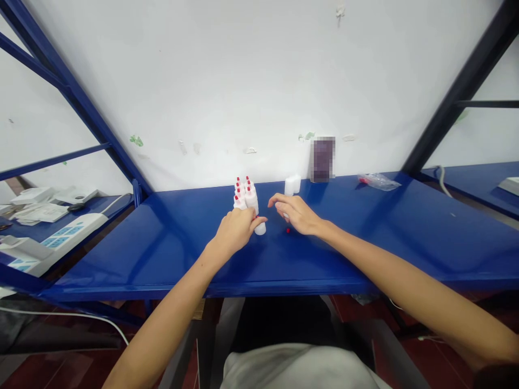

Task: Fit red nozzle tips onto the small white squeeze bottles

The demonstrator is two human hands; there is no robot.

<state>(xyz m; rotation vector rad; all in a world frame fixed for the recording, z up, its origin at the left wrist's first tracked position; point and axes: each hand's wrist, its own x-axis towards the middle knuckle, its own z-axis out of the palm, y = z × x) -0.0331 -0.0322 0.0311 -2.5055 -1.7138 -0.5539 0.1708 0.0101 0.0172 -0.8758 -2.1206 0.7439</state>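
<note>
My left hand (239, 227) is closed around a small white bottle (260, 229), which lies tilted with its rounded white end toward me. Just beyond that hand, several white squeeze bottles (251, 200) with red tips stand upright in a tight group. To the right, my right hand (299, 213) hovers over the table with curled fingers. A small white piece (286, 216) shows at its fingertips, mostly hidden by the fingers. Below them, a tiny red cap (288, 230) lies on the blue table (182, 237).
White containers (290, 186) without red tips stand behind my right hand. A pixelated dark rectangle (323, 159) leans on the wall. A clear plastic bag (379, 182) with red bits lies at the back right. A white power strip (67, 237) is at far left, beyond the blue frame post.
</note>
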